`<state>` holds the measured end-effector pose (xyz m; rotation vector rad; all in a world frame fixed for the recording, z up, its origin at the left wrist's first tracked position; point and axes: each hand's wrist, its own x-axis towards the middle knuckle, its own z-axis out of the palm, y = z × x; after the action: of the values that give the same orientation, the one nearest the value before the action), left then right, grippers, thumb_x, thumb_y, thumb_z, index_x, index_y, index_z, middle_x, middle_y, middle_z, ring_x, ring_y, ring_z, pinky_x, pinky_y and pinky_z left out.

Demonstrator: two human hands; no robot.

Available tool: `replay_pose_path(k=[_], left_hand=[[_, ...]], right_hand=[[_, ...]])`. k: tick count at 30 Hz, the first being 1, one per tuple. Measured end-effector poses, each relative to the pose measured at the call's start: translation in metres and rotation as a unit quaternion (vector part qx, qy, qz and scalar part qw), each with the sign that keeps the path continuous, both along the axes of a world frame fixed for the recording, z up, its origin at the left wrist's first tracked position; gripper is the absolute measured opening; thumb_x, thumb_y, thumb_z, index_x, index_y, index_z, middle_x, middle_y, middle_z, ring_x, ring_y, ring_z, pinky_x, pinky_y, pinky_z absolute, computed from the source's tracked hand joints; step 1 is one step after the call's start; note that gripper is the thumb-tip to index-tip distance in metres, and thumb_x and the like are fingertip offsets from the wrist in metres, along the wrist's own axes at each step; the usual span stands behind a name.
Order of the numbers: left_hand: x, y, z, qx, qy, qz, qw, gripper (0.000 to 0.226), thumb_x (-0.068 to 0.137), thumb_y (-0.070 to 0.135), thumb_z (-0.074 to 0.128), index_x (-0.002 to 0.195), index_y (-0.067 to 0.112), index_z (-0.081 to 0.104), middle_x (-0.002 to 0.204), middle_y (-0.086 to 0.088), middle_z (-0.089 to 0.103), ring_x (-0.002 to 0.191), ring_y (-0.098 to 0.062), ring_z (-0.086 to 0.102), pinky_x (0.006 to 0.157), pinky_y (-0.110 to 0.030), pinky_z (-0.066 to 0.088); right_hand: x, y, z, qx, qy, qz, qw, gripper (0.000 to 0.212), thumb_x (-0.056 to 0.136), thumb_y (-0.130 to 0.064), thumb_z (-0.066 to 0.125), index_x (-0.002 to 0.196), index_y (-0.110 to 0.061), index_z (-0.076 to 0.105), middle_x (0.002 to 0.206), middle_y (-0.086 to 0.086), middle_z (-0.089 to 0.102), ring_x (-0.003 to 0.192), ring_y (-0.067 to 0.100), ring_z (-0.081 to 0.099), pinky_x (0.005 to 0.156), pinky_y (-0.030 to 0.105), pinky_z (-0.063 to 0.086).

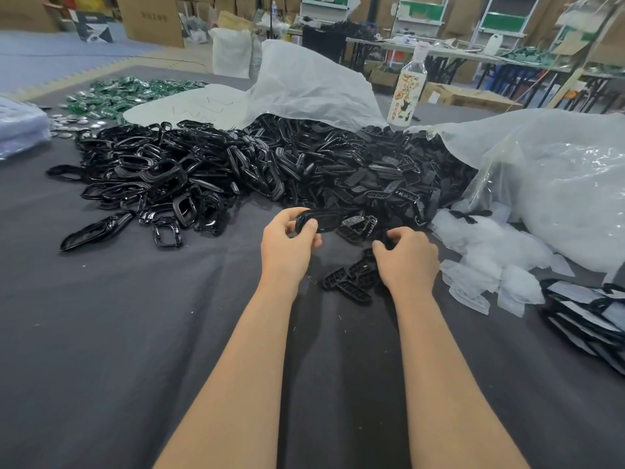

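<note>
Head view: the left hand [291, 243] pinches a glossy black plastic shell [321, 221] by one end, just above the bench [135, 316]. The right hand [407, 257] curls its fingers [399, 233] round a small black insert [388, 241]. The shell looks light, stiff and slippery, so the rim is the best place to grip it.

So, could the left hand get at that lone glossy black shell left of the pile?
Probably not yet: the left hand grips a black oval frame. The glossy shell lies uncovered on the grey cloth, clear of the pile, so the path looks free once that hand lets go.
</note>
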<state>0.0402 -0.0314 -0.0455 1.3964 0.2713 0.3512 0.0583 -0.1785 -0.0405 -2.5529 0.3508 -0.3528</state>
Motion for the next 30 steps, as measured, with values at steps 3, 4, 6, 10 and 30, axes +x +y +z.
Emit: replay_pose_path(k=[3,4,6,10,30], left_hand=[[0.0,0.0,0.001,-0.022,0.002,0.008,1.0,0.023,0.094,0.002,0.055,0.092,0.024,0.06,0.082,0.001,0.062,0.055,0.002,0.062,0.067,-0.017,0.055],[0.0,0.0,0.001,-0.034,0.001,0.014,0.999,0.025,0.094,0.001,0.054,0.09,0.025,0.06,0.082,0.002,0.062,0.055,0.003,0.063,0.063,-0.015,0.054],[0.001,0.001,0.002,-0.059,-0.005,0.026,0.998,0.026,0.094,-0.001,0.054,0.089,0.024,0.06,0.081,0.002,0.061,0.056,0.003,0.063,0.06,-0.012,0.052],[0.003,0.0,0.001,-0.072,-0.015,0.024,0.997,0.022,0.094,-0.001,0.054,0.097,0.021,0.061,0.078,0.001,0.059,0.057,0.003,0.063,0.062,-0.013,0.053],[-0.004,-0.016,0.008,-0.05,-0.007,-0.023,0.998,0.028,0.095,0.003,0.055,0.091,0.03,0.061,0.073,0.006,0.061,0.059,0.003,0.064,0.061,-0.009,0.05]], right_hand=[[-0.001,0.002,0.001,0.011,-0.013,-0.001,1.0,0.032,0.092,-0.025,0.055,0.123,-0.018,0.061,0.126,0.01,0.055,0.119,0.032,0.044,0.095,0.041,0.039],[-0.002,0.003,0.002,0.014,-0.031,0.004,0.999,0.032,0.092,-0.023,0.054,0.123,-0.019,0.061,0.126,0.009,0.055,0.119,0.032,0.044,0.095,0.041,0.038],[-0.003,0.01,0.004,0.009,-0.072,0.035,0.997,0.031,0.092,-0.022,0.055,0.122,-0.021,0.062,0.126,0.007,0.057,0.118,0.031,0.046,0.095,0.041,0.037],[-0.002,0.027,0.002,-0.073,-0.012,0.102,0.992,0.03,0.093,-0.035,0.056,0.122,-0.03,0.06,0.128,0.001,0.054,0.122,0.028,0.041,0.099,0.04,0.032],[-0.007,-0.028,0.01,-0.051,0.104,-0.079,0.99,0.044,0.097,-0.023,0.045,0.138,-0.011,0.043,0.144,0.019,0.036,0.133,0.038,0.034,0.11,0.046,0.031]])
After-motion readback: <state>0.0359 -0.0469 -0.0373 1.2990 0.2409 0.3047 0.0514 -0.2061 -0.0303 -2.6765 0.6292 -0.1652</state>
